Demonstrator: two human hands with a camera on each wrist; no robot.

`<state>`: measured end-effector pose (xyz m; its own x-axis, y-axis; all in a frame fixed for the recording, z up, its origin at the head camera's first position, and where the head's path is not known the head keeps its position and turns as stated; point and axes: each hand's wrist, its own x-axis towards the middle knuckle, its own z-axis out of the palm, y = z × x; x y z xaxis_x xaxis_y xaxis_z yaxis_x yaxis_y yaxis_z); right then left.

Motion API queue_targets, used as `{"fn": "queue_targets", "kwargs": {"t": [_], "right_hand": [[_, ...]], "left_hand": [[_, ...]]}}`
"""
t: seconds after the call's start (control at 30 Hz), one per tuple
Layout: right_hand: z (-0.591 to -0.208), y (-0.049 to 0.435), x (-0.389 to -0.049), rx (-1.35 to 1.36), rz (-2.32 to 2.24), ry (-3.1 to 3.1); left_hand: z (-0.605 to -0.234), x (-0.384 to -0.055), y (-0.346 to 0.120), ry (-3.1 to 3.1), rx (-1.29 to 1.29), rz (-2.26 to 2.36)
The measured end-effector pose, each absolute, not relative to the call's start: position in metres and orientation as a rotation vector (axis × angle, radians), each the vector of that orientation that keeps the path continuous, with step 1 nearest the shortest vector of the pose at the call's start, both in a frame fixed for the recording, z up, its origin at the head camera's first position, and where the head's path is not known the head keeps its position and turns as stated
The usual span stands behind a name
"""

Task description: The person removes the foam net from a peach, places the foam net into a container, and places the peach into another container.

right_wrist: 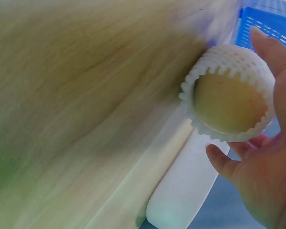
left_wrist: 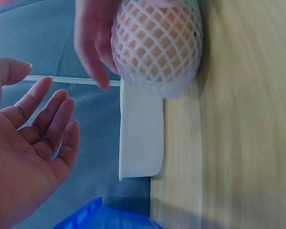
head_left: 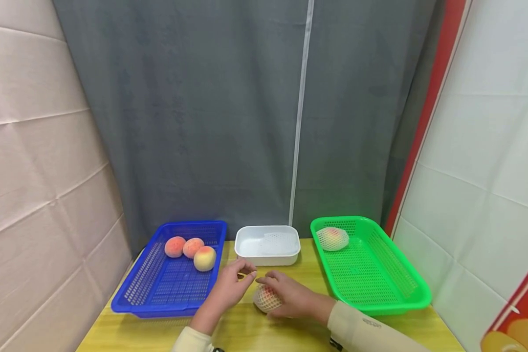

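Observation:
In the head view my right hand (head_left: pixel 295 296) grips a peach in a white foam net (head_left: pixel 265 299), low over the front of the table. The right wrist view shows the peach's bare end (right_wrist: pixel 231 102) through the net's opening, with the thumb and fingers around its sides. My left hand (head_left: pixel 232 285) is just left of the peach, apart from it, its fingers loosely bent and holding nothing. Seen from the left wrist, the netted peach (left_wrist: pixel 157 45) is close to the wooden tabletop, the left palm (left_wrist: pixel 28 167) bare.
A blue basket (head_left: pixel 132 309) on the left holds three bare peaches (head_left: pixel 193 248). At the back middle stands a white bin (head_left: pixel 268 260) with white foam netting (head_left: pixel 278 240) inside. On the right, a green basket (head_left: pixel 415 293) carries one netted peach (head_left: pixel 333 239). A grey curtain (head_left: pixel 211 122) hangs behind.

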<state>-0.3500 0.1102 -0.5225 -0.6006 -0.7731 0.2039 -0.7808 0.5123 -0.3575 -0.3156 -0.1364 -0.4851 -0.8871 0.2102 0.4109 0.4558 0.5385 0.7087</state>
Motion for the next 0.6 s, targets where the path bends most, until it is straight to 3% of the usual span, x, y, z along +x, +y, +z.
{"fn": "queue_targets", "kwargs": {"t": [0.6], "right_hand": [[-0.511,0.143,-0.332,0.93,1.205,-2.735]], "left_hand": [[-0.501,-0.305,-0.128,-2.439,-0.321,-1.611]]}}
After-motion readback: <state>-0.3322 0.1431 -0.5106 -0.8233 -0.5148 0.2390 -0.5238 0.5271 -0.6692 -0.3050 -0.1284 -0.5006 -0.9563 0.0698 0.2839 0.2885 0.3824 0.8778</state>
